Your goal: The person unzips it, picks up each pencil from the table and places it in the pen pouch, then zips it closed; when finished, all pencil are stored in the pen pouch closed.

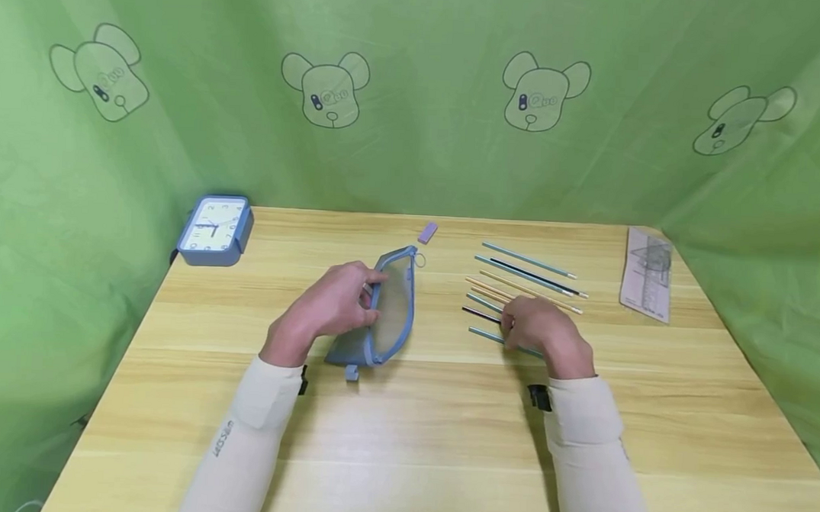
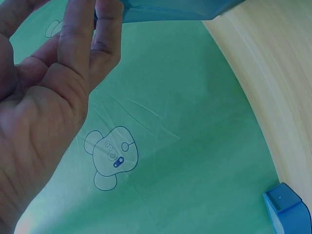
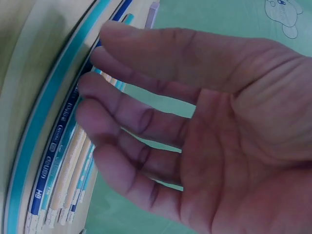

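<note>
A blue mesh pencil case with an unzipped mouth leans up from the table left of centre. My left hand pinches its near-left rim between thumb and fingers; in the left wrist view, the case's blue fabric shows beyond the fingers. Over the lower pencils hovers my right hand, its fingers loosely bent. In the right wrist view its fingertips come up to a dark blue pencil, thumb and index apart. A light blue pencil lies nearest in that view. Wooden pencils and other blue ones lie beside it.
A purple eraser lies behind the case. At the table's back left stands a blue clock. A packet of clear rulers lies at the right. A green curtain surrounds the wooden table.
</note>
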`<state>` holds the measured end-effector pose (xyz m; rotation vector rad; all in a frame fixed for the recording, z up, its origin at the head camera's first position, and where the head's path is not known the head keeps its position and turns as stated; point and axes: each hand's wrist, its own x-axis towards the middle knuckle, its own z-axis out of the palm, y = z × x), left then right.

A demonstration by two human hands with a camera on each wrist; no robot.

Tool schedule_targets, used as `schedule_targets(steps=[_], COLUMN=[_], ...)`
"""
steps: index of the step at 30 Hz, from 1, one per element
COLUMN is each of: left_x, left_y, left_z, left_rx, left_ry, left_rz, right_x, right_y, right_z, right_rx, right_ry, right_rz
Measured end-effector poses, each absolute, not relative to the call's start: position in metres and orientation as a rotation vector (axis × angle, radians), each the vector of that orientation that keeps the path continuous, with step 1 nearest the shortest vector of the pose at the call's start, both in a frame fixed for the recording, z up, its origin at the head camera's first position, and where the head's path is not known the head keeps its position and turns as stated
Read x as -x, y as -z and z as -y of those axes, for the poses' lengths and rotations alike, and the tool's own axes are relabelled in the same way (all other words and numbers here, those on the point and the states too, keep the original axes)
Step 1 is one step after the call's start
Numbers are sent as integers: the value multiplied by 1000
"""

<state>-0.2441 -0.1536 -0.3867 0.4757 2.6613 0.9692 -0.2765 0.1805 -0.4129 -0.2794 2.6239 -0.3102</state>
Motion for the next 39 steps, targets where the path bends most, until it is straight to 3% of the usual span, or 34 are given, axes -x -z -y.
schedule_targets(steps=[15, 28, 39], left_x=[245, 245, 246], left_y=[386, 388, 387], left_z=[155, 155, 156], left_rx=[-475, -484, -462], left_ry=[-964, -974, -981], left_rz=[-2667, -2665, -2660], right_x=[276, 277, 282], right_y=[426, 441, 452], right_z=[-174, -142, -139], right_rx=[333, 605, 490], right_ry=[142, 364, 769], right_rz=[-2622, -2699, -2611])
